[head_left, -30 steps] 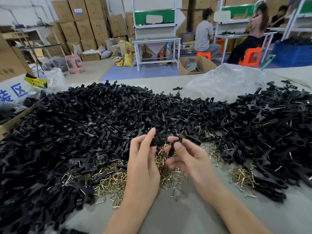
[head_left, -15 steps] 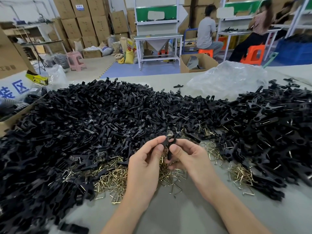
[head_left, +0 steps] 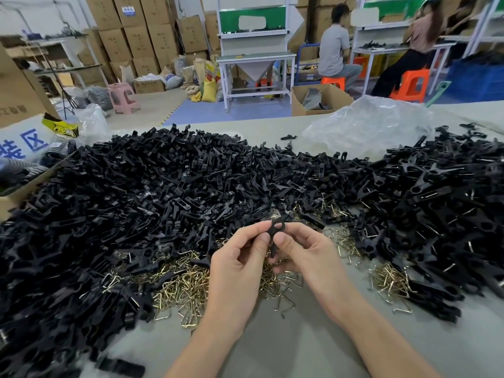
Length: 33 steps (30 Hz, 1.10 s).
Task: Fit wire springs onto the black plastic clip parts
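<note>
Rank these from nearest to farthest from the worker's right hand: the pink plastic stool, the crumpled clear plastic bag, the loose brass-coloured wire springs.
From the right hand:
1. Loose brass-coloured wire springs: on the table, just beneath it.
2. Crumpled clear plastic bag: far table edge, right side.
3. Pink plastic stool: on the floor, back left.

even, bright indoor light, soft shadows, wide-angle bending at edges, slightly blurred background.

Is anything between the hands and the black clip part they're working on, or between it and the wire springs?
Nothing visible. The left hand and right hand pinch the clip part between them, just above the loose wire springs on the table. Whether a spring is fitted cannot be told.
</note>
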{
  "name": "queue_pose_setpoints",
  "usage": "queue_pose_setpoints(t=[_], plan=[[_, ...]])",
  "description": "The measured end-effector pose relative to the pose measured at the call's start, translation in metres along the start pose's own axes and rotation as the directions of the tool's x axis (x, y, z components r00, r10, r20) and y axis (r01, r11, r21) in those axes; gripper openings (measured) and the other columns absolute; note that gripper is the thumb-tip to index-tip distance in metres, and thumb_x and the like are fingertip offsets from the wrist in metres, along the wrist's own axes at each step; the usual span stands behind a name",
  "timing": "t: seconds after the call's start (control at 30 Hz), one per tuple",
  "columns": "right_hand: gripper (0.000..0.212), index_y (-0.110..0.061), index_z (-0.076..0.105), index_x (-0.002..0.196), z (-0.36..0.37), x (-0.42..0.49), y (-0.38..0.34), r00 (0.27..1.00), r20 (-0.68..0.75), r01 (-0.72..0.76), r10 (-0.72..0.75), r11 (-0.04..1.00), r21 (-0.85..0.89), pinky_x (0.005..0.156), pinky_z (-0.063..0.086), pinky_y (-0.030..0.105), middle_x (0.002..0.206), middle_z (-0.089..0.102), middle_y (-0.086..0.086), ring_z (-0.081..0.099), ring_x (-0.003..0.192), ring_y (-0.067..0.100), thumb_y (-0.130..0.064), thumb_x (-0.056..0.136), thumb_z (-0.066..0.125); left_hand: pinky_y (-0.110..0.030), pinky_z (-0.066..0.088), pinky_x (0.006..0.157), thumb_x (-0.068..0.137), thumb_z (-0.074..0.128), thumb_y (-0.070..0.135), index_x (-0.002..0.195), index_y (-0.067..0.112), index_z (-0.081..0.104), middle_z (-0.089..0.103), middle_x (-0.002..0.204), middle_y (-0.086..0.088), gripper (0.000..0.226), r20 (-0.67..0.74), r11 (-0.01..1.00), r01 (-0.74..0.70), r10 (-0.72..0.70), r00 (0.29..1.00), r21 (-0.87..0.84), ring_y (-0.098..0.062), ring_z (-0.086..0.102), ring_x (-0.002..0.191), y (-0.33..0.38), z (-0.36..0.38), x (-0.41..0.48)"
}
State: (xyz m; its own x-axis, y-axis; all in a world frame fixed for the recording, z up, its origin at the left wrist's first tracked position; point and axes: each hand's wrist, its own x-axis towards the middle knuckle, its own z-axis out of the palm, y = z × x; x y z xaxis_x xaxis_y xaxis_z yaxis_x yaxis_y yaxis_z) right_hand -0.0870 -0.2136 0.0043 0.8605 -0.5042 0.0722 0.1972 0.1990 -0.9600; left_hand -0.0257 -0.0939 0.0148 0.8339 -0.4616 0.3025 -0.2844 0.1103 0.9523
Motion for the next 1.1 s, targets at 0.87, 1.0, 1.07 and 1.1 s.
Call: queue_pose_setpoints(t=[0.87,1.0,1.07,1.1], plan=[[0.022,-0.015,0.053,0.112,-0.013,0.013,0.004,0.967,-0.246,0.055,-0.065,0.997,-0.048,0.055,0.057,0.023,0.105,0.069,0.025,0.072,0.069,0.016,-0.018,0.095,0.066,-0.03,0.05,0.082,0.098,0.053,0.034,0.103,0.023,0.069,0.065,0.099,0.014,0.02,0.299,0.45,-0.406,0.29,0.909,0.796,-0.013,0.058,0.092,-0.029,-0.025,0.013],[0.025,-0.014,0.053,0.113,-0.011,0.011,0.003,0.968,-0.238,0.07,-0.081,0.996,-0.057,0.056,0.058,0.025,0.096,0.069,0.017,0.072,0.068,0.019,-0.02,0.093,0.068,-0.004,0.035,0.086,0.102,0.051,0.035,0.109,0.036,0.066,0.057,0.097,0.04,0.016,0.094,0.732,-0.207,0.193,0.977,0.649,0.006,0.051,0.098,-0.029,-0.028,0.013],[0.031,-0.016,0.054,0.112,-0.01,0.011,0.003,0.97,-0.227,0.076,-0.088,0.995,-0.061,0.057,0.058,0.026,0.092,0.07,0.01,0.072,0.069,0.021,-0.027,0.087,0.069,-0.003,0.037,0.075,0.102,0.054,0.038,0.106,0.044,0.063,0.059,0.094,0.04,0.012,0.018,0.802,-0.151,0.173,0.985,0.578,0.012,0.055,0.086,-0.027,-0.029,0.013],[0.034,-0.017,0.054,0.111,-0.009,0.011,0.003,0.971,-0.222,0.078,-0.09,0.995,-0.063,0.057,0.057,0.026,0.09,0.07,0.007,0.072,0.069,0.021,-0.03,0.085,0.07,-0.005,0.037,0.065,0.102,0.054,0.039,0.105,0.045,0.062,0.061,0.084,0.035,0.011,-0.009,0.827,-0.135,0.167,0.986,0.545,0.011,0.054,0.07,-0.027,-0.03,0.014]])
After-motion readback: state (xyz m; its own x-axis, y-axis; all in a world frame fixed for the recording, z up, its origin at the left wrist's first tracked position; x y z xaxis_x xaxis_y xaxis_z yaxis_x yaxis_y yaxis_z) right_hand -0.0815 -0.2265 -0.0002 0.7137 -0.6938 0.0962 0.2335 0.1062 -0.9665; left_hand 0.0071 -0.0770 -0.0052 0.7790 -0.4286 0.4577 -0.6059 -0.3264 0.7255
